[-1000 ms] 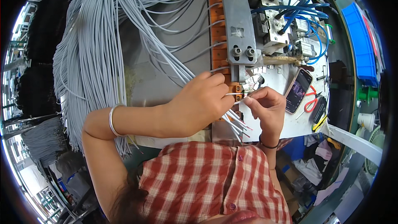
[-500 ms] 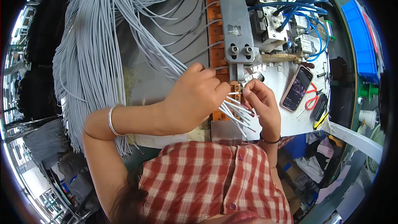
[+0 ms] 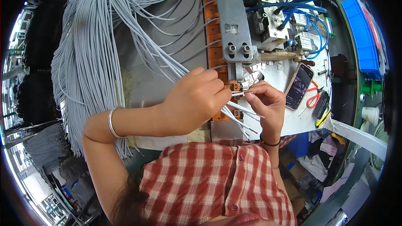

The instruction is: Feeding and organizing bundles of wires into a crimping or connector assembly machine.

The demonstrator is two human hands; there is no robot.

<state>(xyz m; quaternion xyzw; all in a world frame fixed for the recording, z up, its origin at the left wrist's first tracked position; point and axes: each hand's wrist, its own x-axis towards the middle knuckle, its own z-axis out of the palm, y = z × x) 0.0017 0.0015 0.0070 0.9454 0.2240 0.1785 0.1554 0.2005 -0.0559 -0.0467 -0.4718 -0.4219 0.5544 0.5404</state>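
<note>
The left hand [image 3: 193,102] is clenched around a few grey wires [image 3: 240,109], thumb and forefinger pinching them just where they leave the fist. Their white ends fan out below and to the right of the knuckles, crossing in front of the orange blocks [image 3: 217,54]. The right hand [image 3: 266,102] meets the left almost fingertip to fingertip: its thumb and forefinger pinch the end of one wire, held level between the two hands, right in front of a small orange clamp [image 3: 233,86] at the foot of the grey metal bar [image 3: 231,21].

From the left fist the wires run up and to the left, joining a thick grey bundle [image 3: 90,54] that hangs over the far left of the table [image 3: 276,121]. A silver bangle [image 3: 112,122] sits on the left wrist, a dark band [image 3: 268,143] on the right.

Right of the bar stands a valve block with blue hoses [image 3: 289,6]. Near the right hand lie a phone [image 3: 299,86], dark screen up, and just beyond it red-handled scissors [image 3: 312,97]. A blue bin [image 3: 362,33] sits well apart at the far right. The person's red checked shirt [image 3: 209,184] fills the lower edge.
</note>
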